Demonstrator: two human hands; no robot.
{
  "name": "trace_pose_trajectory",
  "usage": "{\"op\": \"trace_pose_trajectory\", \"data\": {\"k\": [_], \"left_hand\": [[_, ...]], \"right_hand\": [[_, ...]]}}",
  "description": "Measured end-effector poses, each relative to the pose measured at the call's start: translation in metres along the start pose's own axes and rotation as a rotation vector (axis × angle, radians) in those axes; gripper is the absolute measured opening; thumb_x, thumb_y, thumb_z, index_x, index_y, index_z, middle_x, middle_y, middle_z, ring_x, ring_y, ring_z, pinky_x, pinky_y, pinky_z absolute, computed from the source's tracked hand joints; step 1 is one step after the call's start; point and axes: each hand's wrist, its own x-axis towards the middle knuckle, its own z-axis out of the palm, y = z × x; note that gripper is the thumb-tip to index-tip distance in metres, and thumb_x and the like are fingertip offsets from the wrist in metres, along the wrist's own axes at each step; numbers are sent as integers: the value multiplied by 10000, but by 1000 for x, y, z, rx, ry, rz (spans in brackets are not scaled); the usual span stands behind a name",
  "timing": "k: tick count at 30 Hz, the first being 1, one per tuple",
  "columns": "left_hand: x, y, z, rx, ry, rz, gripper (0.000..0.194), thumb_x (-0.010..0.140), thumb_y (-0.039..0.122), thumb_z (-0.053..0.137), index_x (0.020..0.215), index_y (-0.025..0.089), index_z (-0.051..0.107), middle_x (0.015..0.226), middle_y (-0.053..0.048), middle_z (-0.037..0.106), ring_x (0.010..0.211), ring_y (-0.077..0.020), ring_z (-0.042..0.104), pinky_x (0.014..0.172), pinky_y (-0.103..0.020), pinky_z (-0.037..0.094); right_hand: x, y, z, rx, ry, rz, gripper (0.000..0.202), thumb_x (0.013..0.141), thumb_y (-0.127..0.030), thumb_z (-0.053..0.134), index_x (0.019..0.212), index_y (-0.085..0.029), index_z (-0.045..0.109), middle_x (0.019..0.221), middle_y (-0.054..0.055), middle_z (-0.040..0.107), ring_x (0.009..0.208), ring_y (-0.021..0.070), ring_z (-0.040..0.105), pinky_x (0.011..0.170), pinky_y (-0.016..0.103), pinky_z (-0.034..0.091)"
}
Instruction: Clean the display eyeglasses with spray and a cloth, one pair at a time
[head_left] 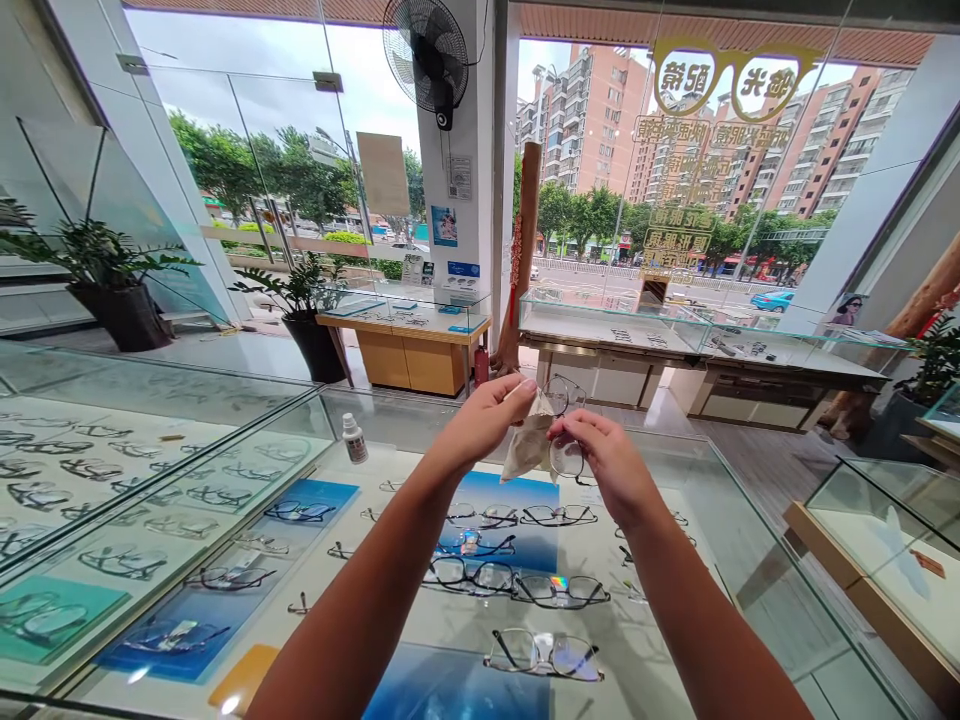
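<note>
Above the glass display counter, my left hand pinches a pale cream cleaning cloth, whose loose corner hangs down. My right hand is closed on a pair of thin-framed eyeglasses, gripping them near the middle. The glasses are turned on end, one round lens above my right fingers and the other below. The cloth lies against the glasses' left side; whether it covers part of a lens is hard to make out. A small white bottle with a dark label stands on the counter, left of my hands.
Rows of eyeglasses lie inside the counter under its glass top. More display cases stand by the windows, among them a wooden one, and another at right. Potted plants and a wall fan are farther off.
</note>
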Motion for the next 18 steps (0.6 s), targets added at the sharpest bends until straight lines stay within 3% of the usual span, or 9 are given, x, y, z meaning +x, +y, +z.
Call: {"op": "trace_pose_trajectory", "data": {"k": [7, 13, 18], "left_hand": [[-1, 2, 0, 131, -25, 13, 499, 956, 633, 553, 700, 218, 448, 677, 23, 390, 645, -144, 336, 622, -295, 299], [4, 0, 4, 52, 80, -106, 516, 926, 678, 497, 791, 197, 623, 829, -59, 637, 797, -209, 540, 675, -318, 442], [2, 1, 6, 116, 92, -24, 408, 885, 568, 614, 724, 193, 595, 772, -20, 585, 774, -189, 521, 724, -315, 422]], "right_hand": [[0, 0, 4, -42, -30, 17, 227, 834, -445, 716, 760, -240, 781, 863, 36, 726, 828, 198, 559, 792, 348, 385], [1, 2, 3, -41, -69, 15, 211, 844, -419, 719, 750, -241, 783, 830, 28, 714, 805, 190, 546, 781, 343, 387], [1, 3, 1, 12, -101, 47, 214, 852, -420, 722, 772, -230, 778, 856, 32, 731, 828, 193, 566, 806, 347, 391]]}}
